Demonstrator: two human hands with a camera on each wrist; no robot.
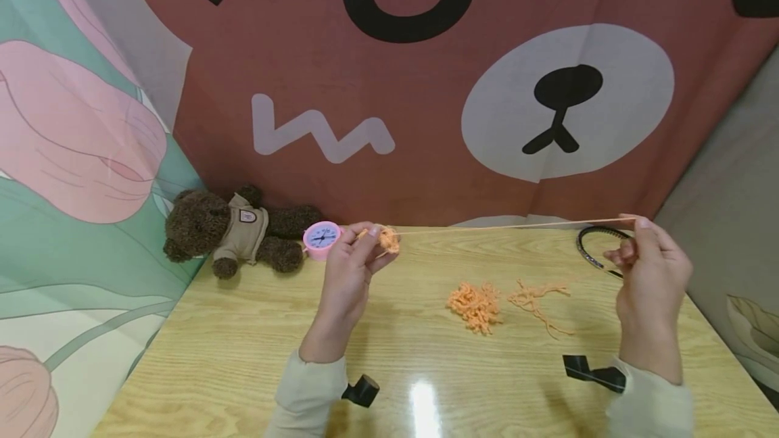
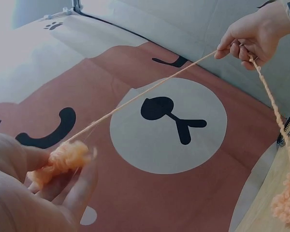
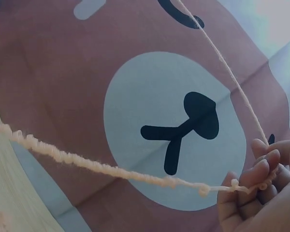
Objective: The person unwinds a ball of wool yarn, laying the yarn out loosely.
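My left hand [image 1: 348, 269] holds a small bunched piece of orange yarn [image 1: 389, 240] between thumb and fingers. From it a taut yarn strand [image 1: 517, 226] runs across to my right hand [image 1: 654, 282], which pinches it between thumb and forefinger, well above the table. In the right wrist view, a crinkled length of yarn [image 3: 87, 163] also passes through the curled fingers of that hand. The left wrist view shows this length hanging toward the yarn pile [image 2: 286, 205] below. On the table between my hands lies the same curly orange pile [image 1: 475, 306].
Loose orange strands [image 1: 532, 299] lie right of the pile. A brown teddy bear [image 1: 246, 235] and a pink alarm clock [image 1: 322, 238] sit at the back left of the wooden table [image 1: 487, 384]. A black hoop [image 1: 581, 247] lies behind my right hand, before a bear-print cloth [image 1: 426, 174].
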